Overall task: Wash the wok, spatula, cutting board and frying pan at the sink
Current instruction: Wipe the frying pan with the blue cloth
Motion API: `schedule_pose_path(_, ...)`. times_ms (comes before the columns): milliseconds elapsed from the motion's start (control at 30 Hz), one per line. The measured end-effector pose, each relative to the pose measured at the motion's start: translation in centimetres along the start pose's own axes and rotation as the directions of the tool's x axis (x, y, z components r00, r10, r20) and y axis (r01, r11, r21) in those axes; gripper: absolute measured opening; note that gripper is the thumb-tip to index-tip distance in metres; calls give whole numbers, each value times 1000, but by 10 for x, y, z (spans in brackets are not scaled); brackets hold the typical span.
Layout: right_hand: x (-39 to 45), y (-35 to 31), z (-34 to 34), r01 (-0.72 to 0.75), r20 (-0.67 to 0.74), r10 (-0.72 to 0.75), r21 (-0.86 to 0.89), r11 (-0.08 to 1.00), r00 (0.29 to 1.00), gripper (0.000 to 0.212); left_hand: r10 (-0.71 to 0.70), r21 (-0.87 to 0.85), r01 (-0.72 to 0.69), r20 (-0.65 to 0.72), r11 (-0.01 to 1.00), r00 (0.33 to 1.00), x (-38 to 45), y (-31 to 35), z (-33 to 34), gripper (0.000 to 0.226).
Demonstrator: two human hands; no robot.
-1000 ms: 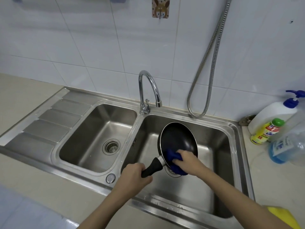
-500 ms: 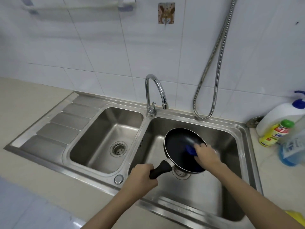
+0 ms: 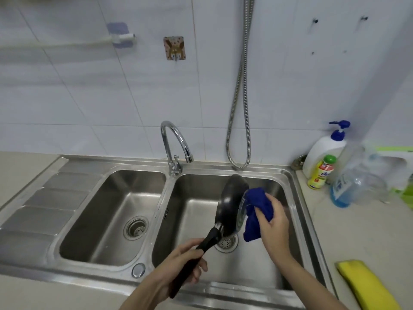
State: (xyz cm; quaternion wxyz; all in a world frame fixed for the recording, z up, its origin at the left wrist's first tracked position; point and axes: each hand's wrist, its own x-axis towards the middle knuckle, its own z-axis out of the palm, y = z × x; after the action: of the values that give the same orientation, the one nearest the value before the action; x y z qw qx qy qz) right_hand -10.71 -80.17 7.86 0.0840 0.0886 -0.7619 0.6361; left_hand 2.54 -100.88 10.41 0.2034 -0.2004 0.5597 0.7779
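A small black frying pan (image 3: pixel 230 202) hangs over the right sink basin (image 3: pixel 194 211), turned on edge so its dark side faces left and its underside faces right. My left hand (image 3: pixel 181 267) grips its black handle near the basin's front rim. My right hand (image 3: pixel 273 220) holds a bunched blue cloth (image 3: pixel 257 209) pressed against the pan's underside. The wok, spatula and cutting board are out of view.
A chrome tap (image 3: pixel 173 144) stands between the two basins, with the left basin (image 3: pixel 111 211) and a ribbed drainboard (image 3: pixel 42 202) beyond. A metal hose (image 3: pixel 240 97) hangs on the tiled wall. Soap bottles (image 3: pixel 321 159) crowd the right counter; a yellow cloth (image 3: pixel 366 285) lies at front right.
The pan has been rolled from face-up onto its edge. My right hand with the blue cloth moved from inside the pan to its underside on the right.
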Motion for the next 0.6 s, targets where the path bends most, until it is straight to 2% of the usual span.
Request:
schedule_pose_path(100,-6,-6,11,112,101,-104,-82,990,989,46,-29,3,29,117,1000,993,-3,-6,6,51)
schedule_pose_path(167,-6,-11,19,183,116,-164,-173,968,980,48,-32,22,30,98,999,995,-2,-10,9,58)
schedule_pose_path(267,-1,-16,24,387,219,-323,-408,827,921,52,39,222,-29,-37,975,999,-1,-15,10,42)
schedule_pose_path(400,1,-8,30,558,439,-368,-467,686,820,76,92,441,-49,-77,896,993,-6,-13,7,33)
schedule_pose_path(467,9,-4,37,604,480,-384,-490,629,789,73,98,503,-50,-70,863,993,-7,-8,9,35)
schedule_pose_path(600,44,-11,44,690,525,-448,-536,487,724,49,118,603,-36,-98,797,988,-8,7,14,32)
